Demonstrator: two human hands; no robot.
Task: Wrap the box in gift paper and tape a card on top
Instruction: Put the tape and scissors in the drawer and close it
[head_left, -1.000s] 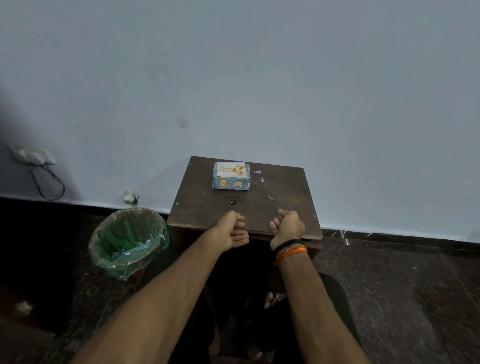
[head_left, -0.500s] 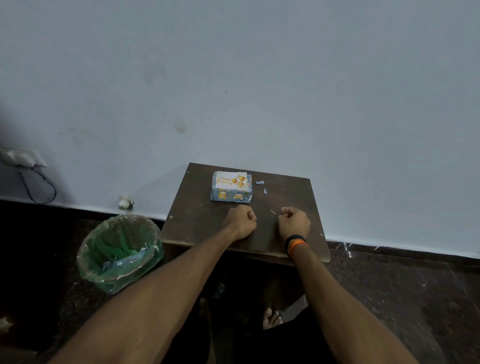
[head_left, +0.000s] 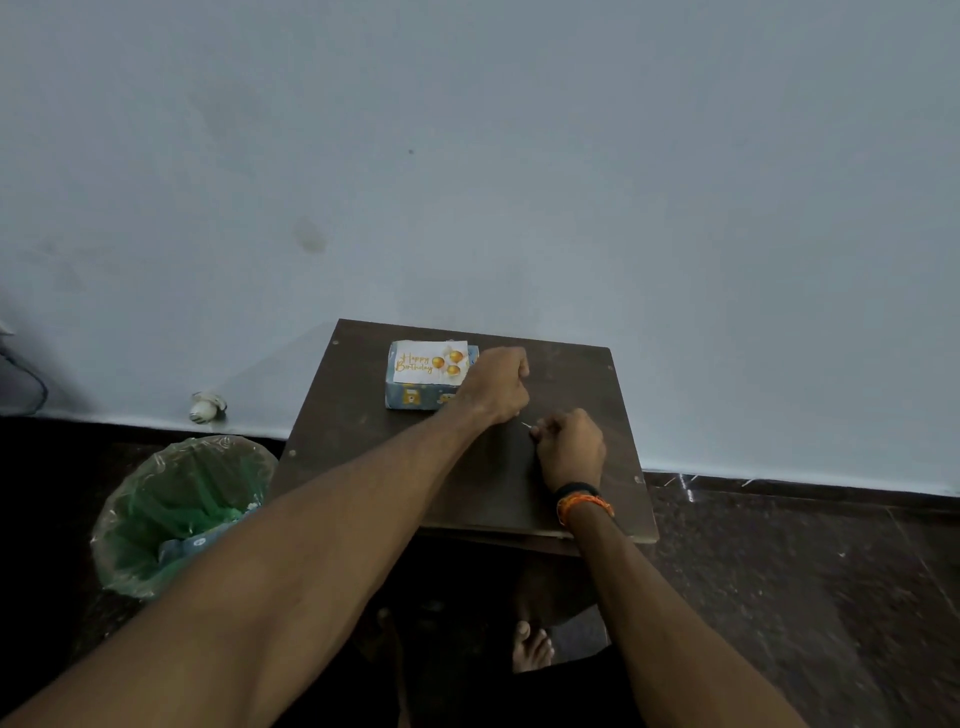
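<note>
Fingers pinching a thin scrap

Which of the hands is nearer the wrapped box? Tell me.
Left. The left hand is right beside the wrapped box, at its right edge. The right hand sits farther off, nearer the person, on the table.

wrapped box with card on table, both hands beside
</note>
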